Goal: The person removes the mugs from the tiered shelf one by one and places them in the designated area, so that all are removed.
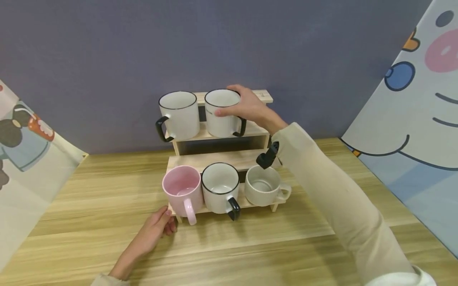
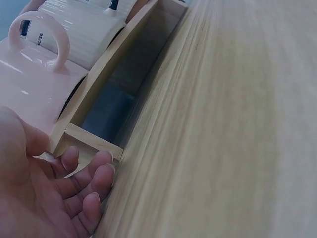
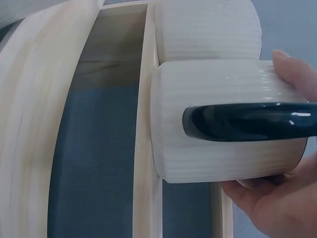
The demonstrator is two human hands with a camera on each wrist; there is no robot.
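Observation:
My right hand (image 1: 247,107) grips a white mug with a black rim and black handle (image 1: 219,123) on the upper tier of a wooden rack (image 1: 211,159). Thumb and fingers span its body near the rim, and the handle points right. In the right wrist view the mug's ribbed side (image 3: 223,158) rests against the slat. Low on the left, my left hand (image 1: 155,226) holds the rack's front corner, its curled fingers (image 2: 89,181) by the short leg. Beside this hand stands a pink mug (image 1: 182,190), handle forward.
Another white mug with a black handle (image 1: 180,119) stands at the upper tier's left. On the lower tier are a black-rimmed white mug (image 1: 220,190) and a plain off-white cup (image 1: 262,188). A wood-grain table (image 1: 107,186) lies below, with a grey wall (image 1: 107,71) behind.

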